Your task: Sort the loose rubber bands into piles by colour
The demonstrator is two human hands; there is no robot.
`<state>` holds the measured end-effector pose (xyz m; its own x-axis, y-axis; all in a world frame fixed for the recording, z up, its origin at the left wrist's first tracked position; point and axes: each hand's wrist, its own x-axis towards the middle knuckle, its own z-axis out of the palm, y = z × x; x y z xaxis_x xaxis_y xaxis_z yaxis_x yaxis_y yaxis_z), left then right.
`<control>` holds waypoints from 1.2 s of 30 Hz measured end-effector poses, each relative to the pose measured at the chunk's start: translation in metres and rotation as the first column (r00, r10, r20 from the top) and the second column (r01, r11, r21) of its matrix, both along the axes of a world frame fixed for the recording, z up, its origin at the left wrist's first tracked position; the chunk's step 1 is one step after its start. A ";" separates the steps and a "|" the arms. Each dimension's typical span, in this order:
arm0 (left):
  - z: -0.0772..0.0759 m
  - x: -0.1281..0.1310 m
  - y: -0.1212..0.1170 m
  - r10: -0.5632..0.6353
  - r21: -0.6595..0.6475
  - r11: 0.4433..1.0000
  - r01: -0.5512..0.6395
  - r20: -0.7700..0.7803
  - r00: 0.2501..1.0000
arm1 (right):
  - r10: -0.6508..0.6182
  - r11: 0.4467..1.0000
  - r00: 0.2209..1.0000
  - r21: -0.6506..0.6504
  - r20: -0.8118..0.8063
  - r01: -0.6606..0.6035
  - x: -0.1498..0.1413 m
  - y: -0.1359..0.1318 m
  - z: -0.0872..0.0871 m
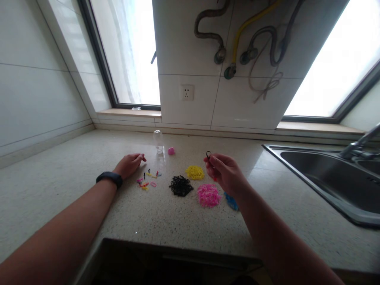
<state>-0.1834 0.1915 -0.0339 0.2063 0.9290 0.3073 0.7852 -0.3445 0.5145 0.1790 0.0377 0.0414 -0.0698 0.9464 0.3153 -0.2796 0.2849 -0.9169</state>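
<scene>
My right hand (223,171) is raised over the counter and pinches a small black rubber band (208,154) between thumb and fingertips. Below it lie small heaps of bands: yellow (195,172), black (181,185), pink (208,195) and blue (230,201), the blue one partly hidden by my wrist. My left hand (130,164), with a black wristband (109,178) on the wrist, rests on the counter with fingers curled together; whether it holds anything is hidden. Just right of it lie several scattered coloured bands and clips (147,180).
A clear upturned bottle (158,142) and a small pink object (171,151) stand behind the heaps. A steel sink (332,178) with a tap (358,145) fills the right. A tiled wall with a socket (187,92) and hoses rises behind. A dark opening (166,263) cuts the counter's front edge.
</scene>
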 end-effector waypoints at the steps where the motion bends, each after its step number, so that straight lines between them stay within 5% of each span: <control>1: 0.000 0.000 0.000 -0.001 -0.002 1.000 0.001 -0.001 1.000 | 0.004 1.000 1.000 0.002 0.008 -0.004 0.000 -0.001 0.000; 21: -0.001 -0.002 0.001 0.007 -0.009 1.000 -0.007 -0.013 1.000 | 0.074 0.997 0.997 0.011 -0.023 -0.074 0.002 -0.002 0.000; 36: -0.002 -0.002 0.001 0.022 -0.025 0.999 -0.022 -0.016 1.000 | -0.043 0.998 0.976 0.053 0.215 0.032 0.005 0.002 -0.003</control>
